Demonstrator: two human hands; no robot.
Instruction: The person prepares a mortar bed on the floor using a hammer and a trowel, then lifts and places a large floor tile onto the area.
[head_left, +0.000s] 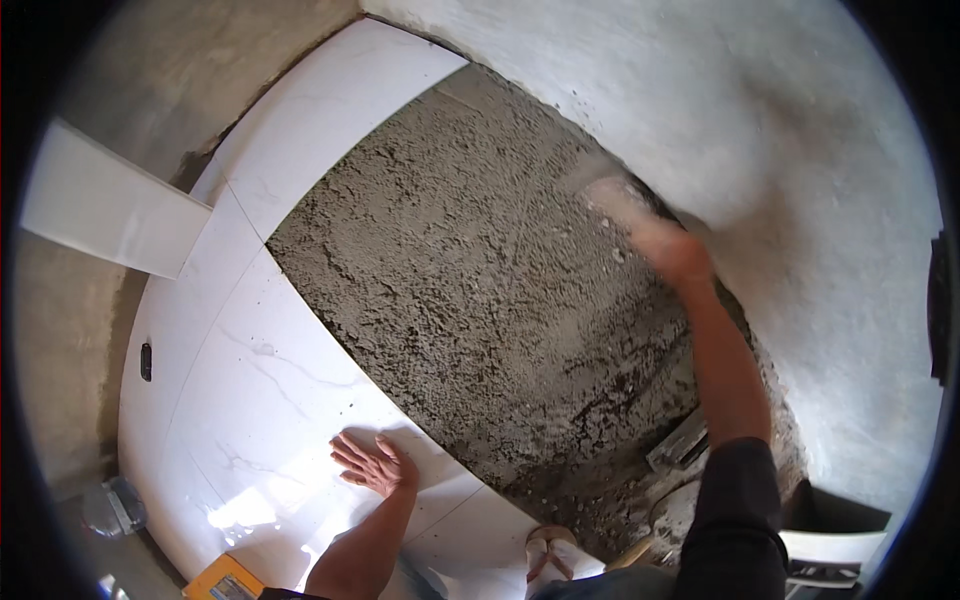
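Note:
My left hand (377, 465) lies flat on a white marble-look tile (300, 350), its fingers spread and nothing in it. To the right, my right hand (672, 247) is over a bed of wet grey mortar (450, 230), close to the right-hand wall. Motion smears its fingers, and a pale blur lies just beyond them. Whether it holds a tool there I cannot tell. Rough ridges and small lumps mark the mortar surface, which meets the cut line of the laid tiles along its left side.
A plastered wall (800, 200) rises on the right. At left a white panel (110, 205) leans over the tiles, near a small black object (146, 361). A yellow case (223, 580) sits lower left. By my right forearm lies a flat metal tool (680, 440); my sandalled foot (550, 545) is below.

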